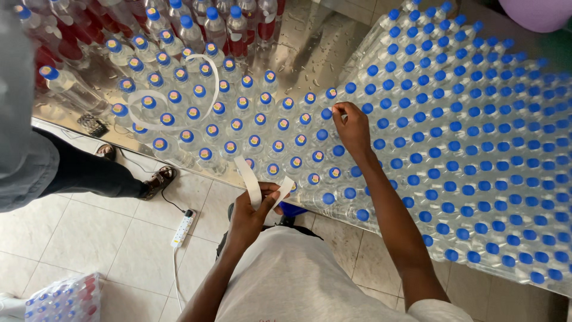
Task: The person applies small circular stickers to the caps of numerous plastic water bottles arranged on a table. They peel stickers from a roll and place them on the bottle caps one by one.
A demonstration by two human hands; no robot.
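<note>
Left hand (253, 206) pinches the limp, featherlight white strip (249, 179), best gripped near its edge, while right hand (353, 128) fingertips pinch at a blue bottle cap (332, 93).

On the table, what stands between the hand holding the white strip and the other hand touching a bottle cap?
In the head view, capped clear bottles stand between the left hand with the white strip and the right hand.

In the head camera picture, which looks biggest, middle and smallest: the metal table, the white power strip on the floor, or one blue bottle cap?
1. Metal table, by far the largest.
2. Power strip.
3. Blue bottle cap, smallest, even though it sits nearer the camera than the strip.
</note>
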